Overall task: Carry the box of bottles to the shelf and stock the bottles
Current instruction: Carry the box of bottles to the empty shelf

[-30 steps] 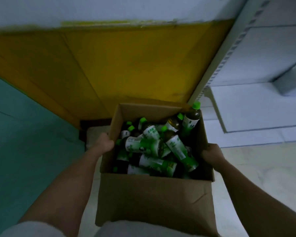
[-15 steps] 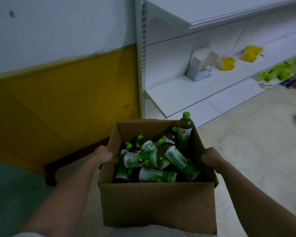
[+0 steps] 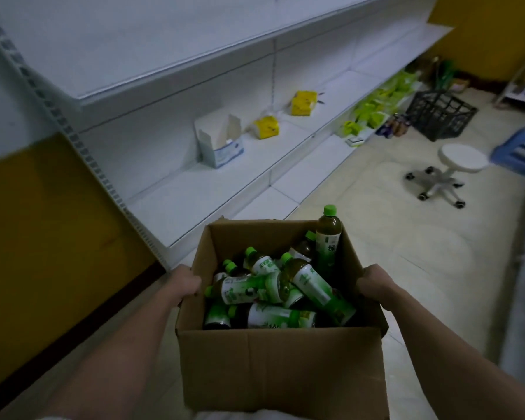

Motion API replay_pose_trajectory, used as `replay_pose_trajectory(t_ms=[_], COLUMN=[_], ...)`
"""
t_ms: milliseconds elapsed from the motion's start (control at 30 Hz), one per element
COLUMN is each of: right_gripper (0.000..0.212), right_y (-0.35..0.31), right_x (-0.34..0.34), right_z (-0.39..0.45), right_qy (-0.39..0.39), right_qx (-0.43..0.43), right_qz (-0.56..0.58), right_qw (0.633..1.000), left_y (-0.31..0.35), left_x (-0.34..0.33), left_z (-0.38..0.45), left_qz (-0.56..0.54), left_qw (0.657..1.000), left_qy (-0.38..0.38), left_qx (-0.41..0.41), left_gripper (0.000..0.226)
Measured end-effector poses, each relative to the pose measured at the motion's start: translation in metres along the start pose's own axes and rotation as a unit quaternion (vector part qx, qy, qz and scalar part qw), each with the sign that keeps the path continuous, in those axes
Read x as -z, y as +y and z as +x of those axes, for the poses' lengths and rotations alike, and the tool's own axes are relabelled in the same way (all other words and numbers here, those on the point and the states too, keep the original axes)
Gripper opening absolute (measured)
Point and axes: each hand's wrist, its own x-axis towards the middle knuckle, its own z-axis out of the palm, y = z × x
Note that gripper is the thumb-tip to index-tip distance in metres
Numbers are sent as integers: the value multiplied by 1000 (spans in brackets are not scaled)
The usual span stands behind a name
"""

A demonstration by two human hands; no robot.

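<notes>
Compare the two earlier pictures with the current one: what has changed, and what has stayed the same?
The view has swung from the yellow wall round to the white shelves; a stool and black crate have come into sight. Nothing was picked up or released. The left hand and right hand still grip the cardboard box by its sides, bottles still heaped inside, one upright.

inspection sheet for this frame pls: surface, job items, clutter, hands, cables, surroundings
Surface: long white metal shelf ahead, near end bare.
Job's things: open brown cardboard box carried; green-capped tea bottles piled inside, one upright bottle at far right corner.
Clutter: open white carton, yellow packs, green packs further along the shelf.
Grippers: left hand and right hand grip opposite box rims.
Cables: nothing seen.
Surroundings: white wheeled stool, black plastic crate, yellow wall, tiled floor.
</notes>
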Motion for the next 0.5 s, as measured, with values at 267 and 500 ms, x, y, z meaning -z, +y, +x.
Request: replay_pose_trajectory(t_ms=[267, 500], right_gripper=[25, 24], right_y=[55, 56], right_x=[102, 203], right_z=[99, 196], right_qy=[46, 97], right_qx=[-76, -160], right_qz=[59, 113], right_qw=[994, 976], left_y=[169, 360], left_x=[-91, -146], left_z=[106, 207], left_qz=[60, 123], left_qw=[993, 974], left_qy=[-80, -143], left_qx=[-57, -124], left_gripper=[20, 23])
